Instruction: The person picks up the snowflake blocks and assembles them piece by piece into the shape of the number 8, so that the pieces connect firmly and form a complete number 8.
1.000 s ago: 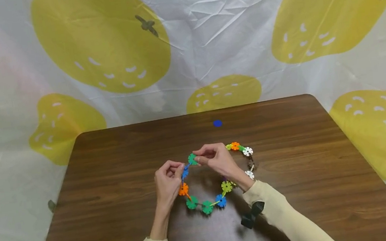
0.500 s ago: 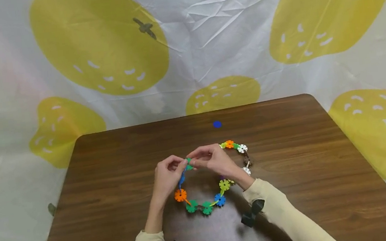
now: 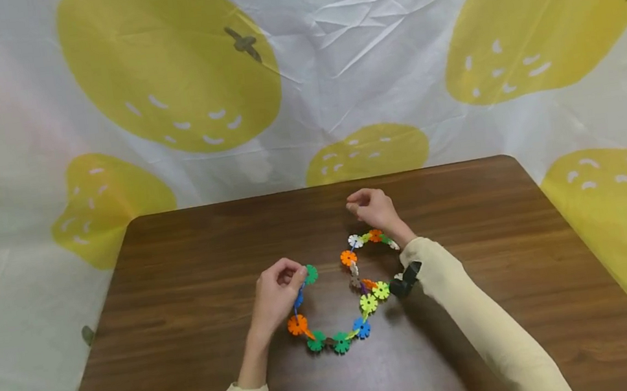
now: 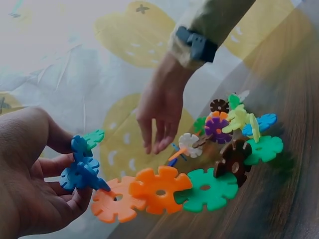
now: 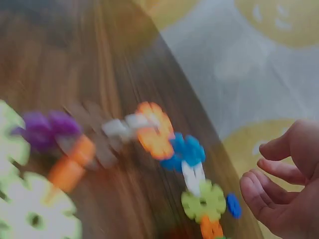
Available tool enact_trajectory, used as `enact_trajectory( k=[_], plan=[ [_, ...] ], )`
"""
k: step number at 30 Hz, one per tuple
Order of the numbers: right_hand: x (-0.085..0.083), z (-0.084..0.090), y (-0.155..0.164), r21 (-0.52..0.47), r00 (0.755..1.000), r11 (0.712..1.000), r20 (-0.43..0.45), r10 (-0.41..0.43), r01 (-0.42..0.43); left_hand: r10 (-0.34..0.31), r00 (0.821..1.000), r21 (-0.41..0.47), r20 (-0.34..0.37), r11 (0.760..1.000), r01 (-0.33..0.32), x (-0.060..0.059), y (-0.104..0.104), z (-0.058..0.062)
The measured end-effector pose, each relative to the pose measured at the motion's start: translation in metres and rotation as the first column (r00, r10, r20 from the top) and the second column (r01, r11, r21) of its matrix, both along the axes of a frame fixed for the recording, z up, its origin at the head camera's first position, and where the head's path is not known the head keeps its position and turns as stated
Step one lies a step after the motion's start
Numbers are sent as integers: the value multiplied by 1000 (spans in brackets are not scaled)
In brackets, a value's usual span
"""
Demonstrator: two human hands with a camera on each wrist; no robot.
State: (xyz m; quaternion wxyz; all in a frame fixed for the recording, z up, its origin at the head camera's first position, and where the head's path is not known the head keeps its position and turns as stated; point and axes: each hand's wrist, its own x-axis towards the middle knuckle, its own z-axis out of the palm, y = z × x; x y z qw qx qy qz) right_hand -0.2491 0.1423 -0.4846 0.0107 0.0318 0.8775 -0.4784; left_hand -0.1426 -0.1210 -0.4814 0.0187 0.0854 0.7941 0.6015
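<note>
A chain of colourful interlocking flower-shaped discs curves over the table in an S-like line. My left hand pinches its near-left end, where blue discs and a green disc join. Orange and green discs hang on from there in the left wrist view. My right hand is over the back of the table, fingers loosely bent and holding nothing. Close to its fingertips in the right wrist view lies a loose blue disc, which the hand hides in the head view.
The far part of the chain, with white and orange discs, loops under the right forearm. Brown wooden tabletop surrounds it. A lemon-patterned cloth hangs behind the far edge.
The right hand has let go of the green disc and moved back and right to the loose blue disc. The left hand still pinches the chain's end.
</note>
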Motion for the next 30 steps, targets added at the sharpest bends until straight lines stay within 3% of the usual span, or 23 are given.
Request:
enact_trajectory(
  k=[5, 10, 17, 25, 30],
  plan=[
    [-16, -6, 15, 178, 999, 984, -22, -25, 29, -4, 1000, 14, 13, 1000, 3, 3, 2, -2],
    [-25, -13, 21, 282, 999, 959, -42, -18, 29, -12, 1000, 20, 8, 1000, 12, 5, 3, -1],
    [-31, -24, 20, 450, 1000, 893, -6, -6, 8, -27, 999, 15, 28, 1000, 26, 7, 3, -1],
    [-32, -32, 19, 513, 1000, 858, 15, -4, -5, -42, 999, 29, 33, 999, 41, 5, 5, -4],
    [-28, -29, 18, 467, 999, 884, 52, 4, -27, -37, 998, 29, 43, 999, 36, 5, 5, -5]
  ],
)
